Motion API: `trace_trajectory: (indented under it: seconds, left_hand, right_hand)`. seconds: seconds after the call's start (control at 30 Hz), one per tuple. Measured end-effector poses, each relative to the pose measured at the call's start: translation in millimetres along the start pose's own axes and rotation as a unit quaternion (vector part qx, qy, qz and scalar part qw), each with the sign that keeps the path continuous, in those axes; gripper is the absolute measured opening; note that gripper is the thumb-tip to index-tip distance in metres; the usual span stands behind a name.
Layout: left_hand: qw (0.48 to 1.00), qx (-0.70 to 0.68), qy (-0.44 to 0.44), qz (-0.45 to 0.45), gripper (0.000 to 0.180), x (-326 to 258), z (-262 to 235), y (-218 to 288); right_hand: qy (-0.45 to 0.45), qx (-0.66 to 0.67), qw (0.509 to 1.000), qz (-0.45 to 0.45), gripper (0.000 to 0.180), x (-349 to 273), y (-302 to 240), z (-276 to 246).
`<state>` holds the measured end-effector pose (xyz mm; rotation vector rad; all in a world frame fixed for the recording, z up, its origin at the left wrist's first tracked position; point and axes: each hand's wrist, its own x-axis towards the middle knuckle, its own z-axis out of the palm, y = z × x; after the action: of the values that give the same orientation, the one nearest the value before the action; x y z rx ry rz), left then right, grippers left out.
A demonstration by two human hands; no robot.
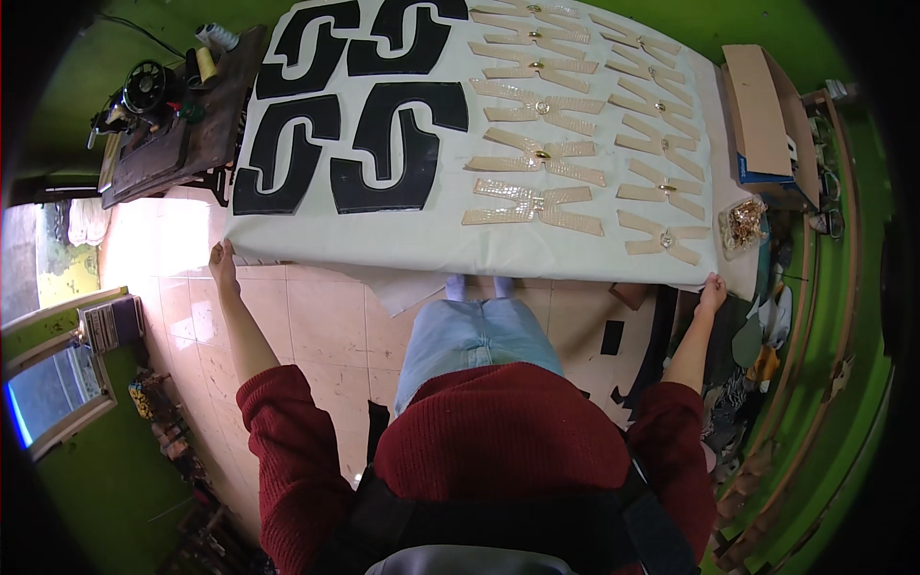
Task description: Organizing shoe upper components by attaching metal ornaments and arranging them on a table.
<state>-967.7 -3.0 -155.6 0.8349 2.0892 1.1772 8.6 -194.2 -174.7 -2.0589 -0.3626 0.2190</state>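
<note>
A large cream sheet or board (412,244) lies in front of me. On its left part lie several black cut-out pieces (383,144). Its right part carries rows of several tan strap pieces with small metal ornaments (537,153). My left hand (222,261) grips the sheet's near left corner. My right hand (711,287) grips its near right corner. Both arms are stretched wide, in red sleeves.
A black sewing machine (144,91) with thread cones stands on a dark table at the far left. A cardboard box (767,110) and a bag of gold ornaments (744,225) sit at the right. Tiled floor (316,326) with scraps lies below; green walls surround.
</note>
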Motion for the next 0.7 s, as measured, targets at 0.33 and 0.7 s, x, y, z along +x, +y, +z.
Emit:
trace_trajectory:
  seconds: [0.33, 0.7]
  left_hand:
    - [0.991, -0.121, 0.05, 0.024, 0.019, 20.9, 10.8, 20.0]
    - [0.968, -0.203, 0.15, -0.017, 0.025, 28.6, 49.2, 53.8]
  right_hand:
    - [0.07, 0.129, 0.987, 0.059, 0.013, 17.2, -29.1, 19.7]
    - [0.115, 0.211, 0.969, 0.052, 0.012, 18.3, -51.8, 33.3]
